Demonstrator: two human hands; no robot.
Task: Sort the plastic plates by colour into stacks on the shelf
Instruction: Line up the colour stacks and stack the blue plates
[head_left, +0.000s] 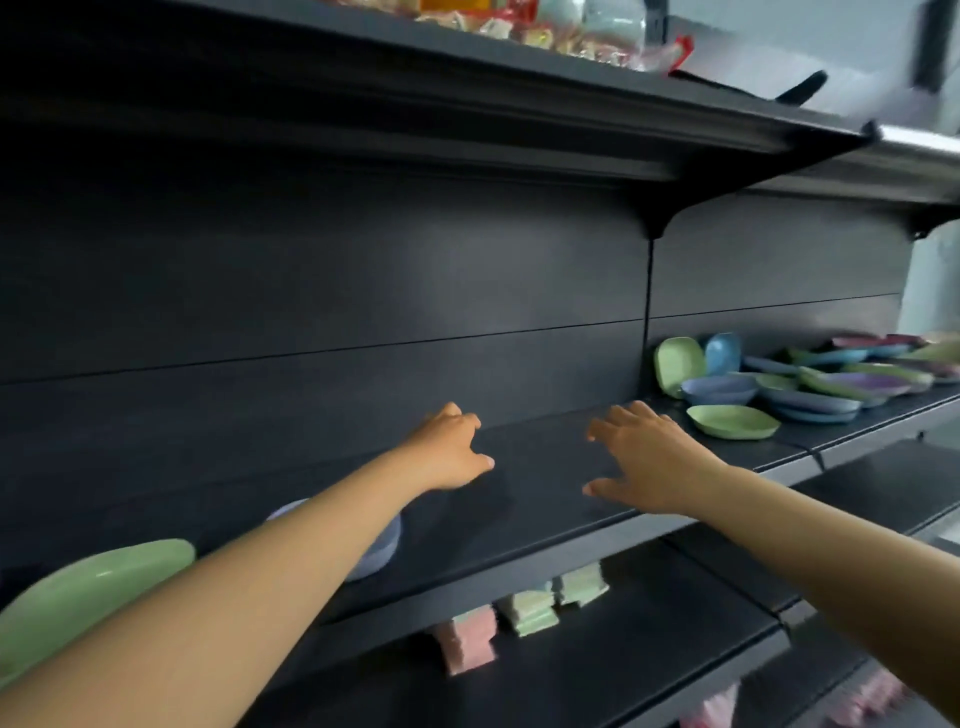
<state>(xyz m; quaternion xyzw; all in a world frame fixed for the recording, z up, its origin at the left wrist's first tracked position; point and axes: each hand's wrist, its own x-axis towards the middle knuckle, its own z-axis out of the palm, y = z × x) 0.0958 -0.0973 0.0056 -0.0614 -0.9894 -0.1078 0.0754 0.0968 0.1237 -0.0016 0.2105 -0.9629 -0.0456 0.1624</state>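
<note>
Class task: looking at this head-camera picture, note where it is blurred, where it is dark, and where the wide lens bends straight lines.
Head view: the green plate at lower left is smeared by blur, as are the packets on the top shelf; the black back panel is dim with a faint sheen; the shelf edge bows and slants; the mixed plates far right are soft.

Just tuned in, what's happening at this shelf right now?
A person is sorting plastic plates by colour on a dark shelf. Both hands are empty and open: the left hand and right hand reach out over a bare stretch of the shelf. A green plate and a lilac plate sit at the left, partly under the left arm. The unsorted pile of green, blue and purple plates lies to the right, with one green plate nearest the right hand.
</note>
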